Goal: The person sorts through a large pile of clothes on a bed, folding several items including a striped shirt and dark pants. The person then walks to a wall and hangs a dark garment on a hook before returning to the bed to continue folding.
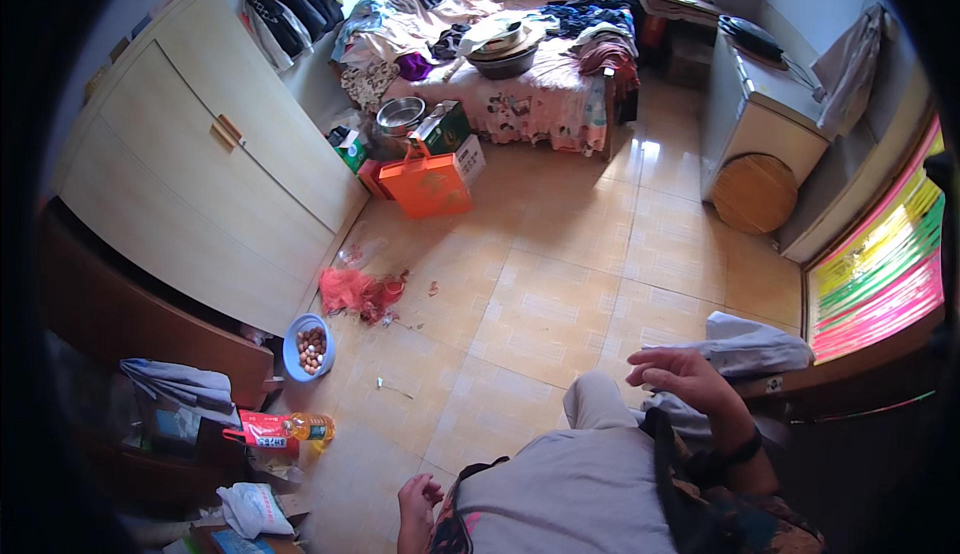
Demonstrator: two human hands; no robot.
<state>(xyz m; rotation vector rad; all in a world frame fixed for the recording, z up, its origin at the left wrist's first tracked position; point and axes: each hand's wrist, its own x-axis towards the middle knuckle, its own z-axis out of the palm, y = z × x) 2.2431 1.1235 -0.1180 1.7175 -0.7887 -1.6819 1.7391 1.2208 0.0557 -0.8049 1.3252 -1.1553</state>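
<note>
My right hand (686,378) is raised in front of my right side, palm down, with its fingers loosely stretched and nothing in them. Past it, a pale patterned cloth (755,342) hangs over an edge. My left hand (421,497) hangs low beside my body over the tiles, its fingers slightly bent and holding nothing that I can see. Neither hand touches an object. A light blue basin (291,365) of brown eggs (312,351) stands on the floor to the left. Near it are a bottle of yellow oil (311,427) and a red carton (266,430).
A pale wardrobe (190,154) lines the left wall. Red netting (350,291) lies on the tiled floor (520,299). Farther off are an orange bag (426,186) and a bed (535,114) heaped with clothes. On the right stand a white cabinet (768,94) and a round wooden board (755,194).
</note>
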